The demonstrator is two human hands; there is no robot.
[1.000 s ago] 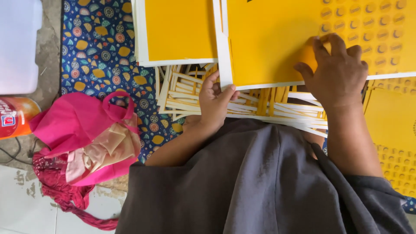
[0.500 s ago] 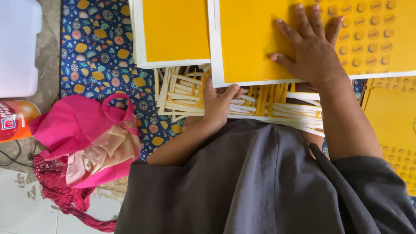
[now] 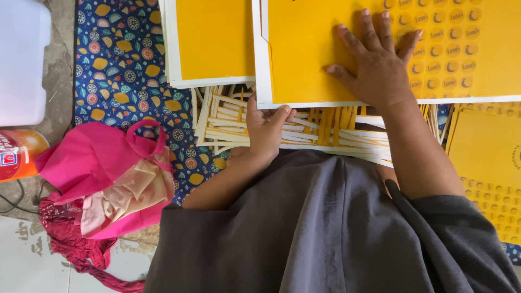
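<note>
Right hand (image 3: 380,68) has slid up & left across the big yellow sheet (image 3: 320,49) vs the earlier frames; now lies flat, fingers (image 3: 369,30) spread & released, palm pressing the sheet, gripping nothing. Left hand (image 3: 267,130) barely moved: sits at the sheet's lower left corner, fingertips curled up against its white edge, thumb beside it. Can't tell if it pinches the edge or just props it.

Sheet lies under the right hand, top centre-right of view, w/ a white border along left & bottom sides. Its right part carries rows of small round yellow stickers (image 3: 450,38), each w/ a dark mark; print too small to tell.

Second yellow sheet stack (image 3: 211,43) lies just left of it, also white-edged, plain face. Beneath both: pile of cut yellow-white paper strips (image 3: 325,127), criss-crossed. Far right, another yellow sheet (image 3: 488,163) w/ faint round cut-outs low down.

All rests on a blue patterned cloth (image 3: 119,70) w/ fruit & flower motifs. Pink bag (image 3: 103,173) w/ beige fabric inside lies at left, near the left elbow. Orange-red can (image 3: 16,154) w/ a label at far left edge; white plastic box (image 3: 21,59) above it. Grey sleeve (image 3: 325,233) fills the foreground.
</note>
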